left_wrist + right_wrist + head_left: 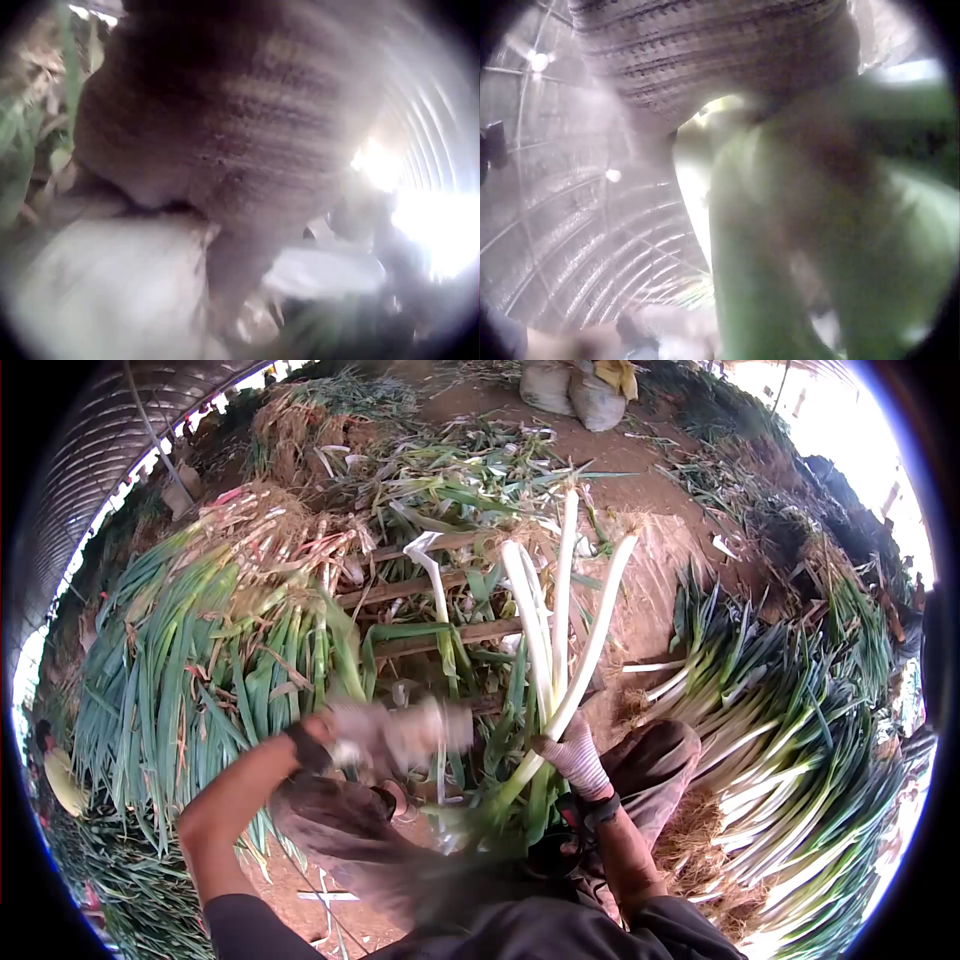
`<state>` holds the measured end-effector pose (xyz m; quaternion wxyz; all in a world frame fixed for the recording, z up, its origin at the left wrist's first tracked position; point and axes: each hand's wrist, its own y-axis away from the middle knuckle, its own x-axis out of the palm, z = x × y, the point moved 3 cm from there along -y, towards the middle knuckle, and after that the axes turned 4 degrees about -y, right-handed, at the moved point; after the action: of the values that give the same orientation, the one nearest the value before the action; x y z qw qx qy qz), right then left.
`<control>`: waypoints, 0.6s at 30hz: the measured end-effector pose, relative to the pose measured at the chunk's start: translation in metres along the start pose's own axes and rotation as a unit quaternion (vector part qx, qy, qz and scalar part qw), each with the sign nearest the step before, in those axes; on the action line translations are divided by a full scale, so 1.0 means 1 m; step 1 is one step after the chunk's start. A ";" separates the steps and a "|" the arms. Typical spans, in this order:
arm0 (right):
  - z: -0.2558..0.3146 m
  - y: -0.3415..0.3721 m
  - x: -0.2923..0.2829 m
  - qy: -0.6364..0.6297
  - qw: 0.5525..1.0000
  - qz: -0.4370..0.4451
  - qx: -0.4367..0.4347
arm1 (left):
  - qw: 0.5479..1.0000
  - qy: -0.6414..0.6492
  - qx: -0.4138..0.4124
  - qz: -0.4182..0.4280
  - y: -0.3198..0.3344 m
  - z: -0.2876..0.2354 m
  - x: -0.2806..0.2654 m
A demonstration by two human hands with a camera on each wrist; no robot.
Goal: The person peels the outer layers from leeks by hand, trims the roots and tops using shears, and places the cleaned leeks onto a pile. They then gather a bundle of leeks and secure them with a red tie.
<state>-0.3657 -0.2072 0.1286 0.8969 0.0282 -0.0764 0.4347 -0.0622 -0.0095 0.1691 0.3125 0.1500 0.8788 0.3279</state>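
Observation:
My right hand (pixel 578 758), in a knitted glove, grips a few leeks (pixel 562 610) around their stalks. Their long white shafts fan upward and away, and their green leaves hang down between the knees. Close up in the right wrist view, green leaves (pixel 754 247) pass below the gloved fingers (pixel 720 45). My left hand (pixel 362 738), gloved and blurred by motion, is to the left of the leeks above the knee. Its fingers (pixel 225 150) curl over a whitish, rounded thing (pixel 112 292), whose kind I cannot tell.
A heap of leeks (pixel 190 670) with green leaves lies at the left. Peeled leeks (pixel 770 760) with white shafts are piled at the right. Ahead, wooden slats (pixel 440 640) lie among trimmed leaves (pixel 450 470). Pale sacks (pixel 570 392) stand at the far end.

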 end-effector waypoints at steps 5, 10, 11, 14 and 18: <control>0.004 0.008 -0.009 0.025 0.999 -0.019 0.031 | 0.989 -0.057 0.076 -0.115 -0.057 -0.008 -0.098; 0.005 0.002 -0.011 0.026 0.999 -0.022 0.010 | 0.702 -0.102 0.016 -0.704 0.039 -0.171 -0.278; 0.006 0.004 -0.010 0.041 0.999 -0.020 0.026 | 0.699 -0.122 0.031 -0.704 0.035 -0.186 -0.281; -0.004 0.000 -0.006 0.001 0.999 0.006 0.033 | 0.918 -0.050 0.060 -0.389 -0.045 -0.187 -0.223; -0.011 -0.002 -0.006 0.038 0.997 0.034 0.053 | 0.883 0.389 0.169 -0.200 -0.128 -0.151 -0.135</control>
<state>-0.3668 -0.2123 0.1171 0.8812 0.0566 -0.0203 0.4689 -0.0650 -0.2402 0.2334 -0.0260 -0.1176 0.9833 0.1367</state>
